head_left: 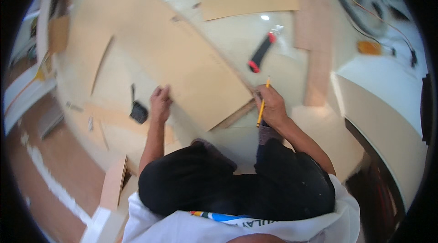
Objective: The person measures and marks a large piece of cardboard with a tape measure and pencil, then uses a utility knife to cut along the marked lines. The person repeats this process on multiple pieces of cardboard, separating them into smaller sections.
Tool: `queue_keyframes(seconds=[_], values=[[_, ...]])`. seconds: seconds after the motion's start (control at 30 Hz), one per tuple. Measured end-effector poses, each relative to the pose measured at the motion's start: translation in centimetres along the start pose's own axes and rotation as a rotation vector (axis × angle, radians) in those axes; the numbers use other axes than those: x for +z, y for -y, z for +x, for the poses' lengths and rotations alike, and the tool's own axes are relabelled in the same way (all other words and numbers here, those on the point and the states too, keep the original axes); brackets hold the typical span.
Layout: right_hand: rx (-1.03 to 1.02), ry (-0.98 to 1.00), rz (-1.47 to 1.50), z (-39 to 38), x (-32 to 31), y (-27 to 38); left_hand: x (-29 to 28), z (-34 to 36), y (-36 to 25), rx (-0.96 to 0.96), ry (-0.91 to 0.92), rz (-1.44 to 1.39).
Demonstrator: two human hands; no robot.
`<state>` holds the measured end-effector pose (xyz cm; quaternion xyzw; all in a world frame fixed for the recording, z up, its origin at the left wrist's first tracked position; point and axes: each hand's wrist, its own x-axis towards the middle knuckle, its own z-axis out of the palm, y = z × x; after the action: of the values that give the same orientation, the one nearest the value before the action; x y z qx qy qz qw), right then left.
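A long tan board lies slantwise before me, its near end close to my feet. At its left edge is my left hand, fingers curled and closed against the edge. My right hand is beside the board's near right corner, closed around a yellow pencil held nearly upright. Beyond that hand rests a black and red utility knife on the pale floor. To the left of my left hand is a black tape measure.
Another tan board piece lies at the far side. Reddish-brown planks run along the right. A grey hose and cables are at the far right, near an orange object. Thin offcuts lie at left.
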<state>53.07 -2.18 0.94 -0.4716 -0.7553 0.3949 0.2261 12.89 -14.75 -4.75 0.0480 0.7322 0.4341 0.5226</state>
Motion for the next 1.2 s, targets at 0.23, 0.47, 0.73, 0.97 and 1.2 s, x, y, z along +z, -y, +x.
queue_keyframes(seconds=[0.23, 0.47, 0.73, 0.97, 1.2], values=[[0.179, 0.050, -0.505, -2.6, -7.0, -5.9, 3.0, -1.8, -2.2, -0.030, 0.018, -0.256], [0.235, -0.251, -0.681, -0.4, -10.8, -6.1, -0.2, -2.6, -1.4, -0.030, -0.034, -0.009], [0.565, -0.245, -0.594, 1.6, -14.0, -8.6, 3.1, -4.8, -1.0, 0.235, -0.299, 0.167], [0.570, -0.232, 0.664, -2.1, -22.6, 4.2, 7.6, -4.4, -3.1, 0.815, -0.125, 0.496], [0.442, -0.112, -0.197, -8.5, -26.8, 14.6, 10.0, -4.6, -4.2, 1.023, 0.050, 0.835]])
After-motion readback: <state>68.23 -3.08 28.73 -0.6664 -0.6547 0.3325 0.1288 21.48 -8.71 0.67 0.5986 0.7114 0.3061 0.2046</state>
